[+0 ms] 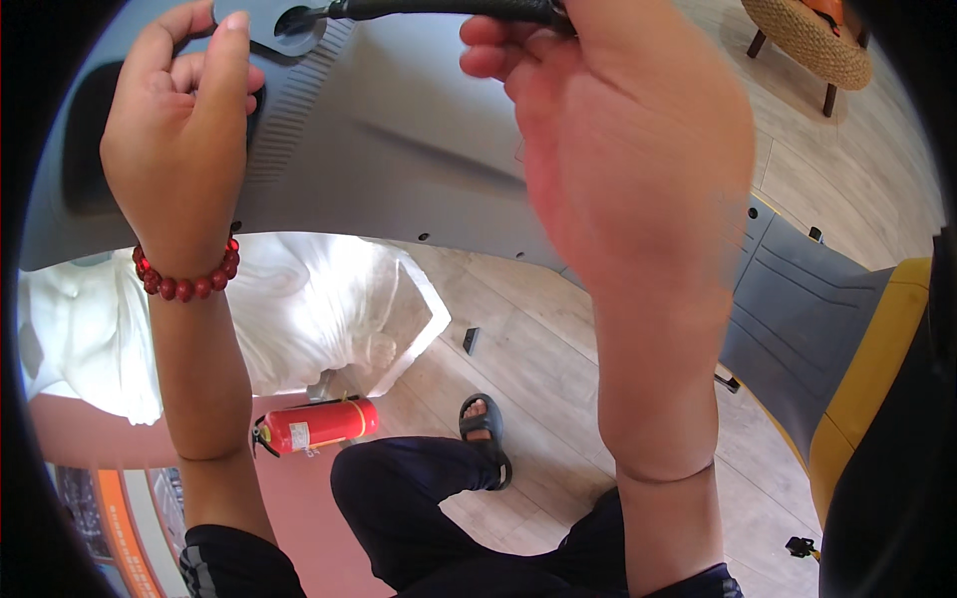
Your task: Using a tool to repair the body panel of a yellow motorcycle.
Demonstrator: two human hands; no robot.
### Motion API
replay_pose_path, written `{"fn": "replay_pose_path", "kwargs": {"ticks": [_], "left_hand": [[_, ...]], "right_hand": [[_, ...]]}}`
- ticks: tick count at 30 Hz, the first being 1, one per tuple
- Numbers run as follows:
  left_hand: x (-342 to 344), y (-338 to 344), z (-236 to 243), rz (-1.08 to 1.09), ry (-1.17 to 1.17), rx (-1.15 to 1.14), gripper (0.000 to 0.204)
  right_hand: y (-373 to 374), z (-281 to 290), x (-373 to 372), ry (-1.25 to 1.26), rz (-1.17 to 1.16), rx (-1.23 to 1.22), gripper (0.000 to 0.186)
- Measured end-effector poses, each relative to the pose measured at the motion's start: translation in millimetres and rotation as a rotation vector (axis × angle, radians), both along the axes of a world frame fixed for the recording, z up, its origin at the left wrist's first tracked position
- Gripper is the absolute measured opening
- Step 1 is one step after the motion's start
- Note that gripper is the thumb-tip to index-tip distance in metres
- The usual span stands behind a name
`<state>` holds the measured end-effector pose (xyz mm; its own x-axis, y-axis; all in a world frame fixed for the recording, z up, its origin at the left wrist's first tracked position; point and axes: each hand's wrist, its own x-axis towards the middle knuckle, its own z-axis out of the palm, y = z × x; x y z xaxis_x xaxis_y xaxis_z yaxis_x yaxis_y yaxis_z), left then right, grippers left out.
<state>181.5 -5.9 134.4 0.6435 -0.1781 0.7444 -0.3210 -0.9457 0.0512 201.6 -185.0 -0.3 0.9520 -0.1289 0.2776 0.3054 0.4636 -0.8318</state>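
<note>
My left hand (179,120), with a red bead bracelet at the wrist, curls its fingers on a grey plate with a round hole (261,22) at the upper left, over a large grey plastic panel (399,179). My right hand (623,140) holds a long black-handled tool (429,8) near the top edge. The tool's thin tip reaches the plate's hole. My right palm is turned up and hides part of the panel; its upper fingers are partly cut off by the frame.
Below are a white sculptural piece (329,309), a red fire extinguisher (324,427), my legs and a sandalled foot (478,429). At right stand a grey-and-yellow moulded seat-like piece (788,319) and a woven stool (827,60) on the wooden floor (538,379).
</note>
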Motion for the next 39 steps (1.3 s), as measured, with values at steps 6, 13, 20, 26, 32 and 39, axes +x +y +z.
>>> {"fn": "replay_pose_path", "kwargs": {"ticks": [6,13,20,26,32,39], "left_hand": [[0.5,-1.4,-1.3,-0.003,0.01,-0.04,0.034],[0.2,-0.8,-0.6,-0.01,0.007,-0.037,0.033],[0.4,0.3,-0.6,-0.038,0.013,-0.021,0.033],[-0.2,-2.1,-0.1,-0.016,0.026,-0.05,0.033],[0.8,-3.5,-0.8,-0.005,0.021,-0.07,0.032],[-3.3,-8.5,-1.2,0.043,0.025,-0.014,0.03]], "right_hand": [[21.4,1.6,-6.8,-0.166,-0.084,-0.17,0.016],[10.1,9.0,-6.8,-0.279,-0.057,-0.328,0.016],[-4.7,22.2,-6.0,-0.298,0.041,-0.433,0.016],[-26.7,28.2,-15.0,-0.266,0.209,-0.51,0.017],[-3.0,21.7,-15.9,-0.169,0.097,-0.261,0.017],[-1.7,27.0,-2.6,0.231,0.433,0.182,0.018]]}}
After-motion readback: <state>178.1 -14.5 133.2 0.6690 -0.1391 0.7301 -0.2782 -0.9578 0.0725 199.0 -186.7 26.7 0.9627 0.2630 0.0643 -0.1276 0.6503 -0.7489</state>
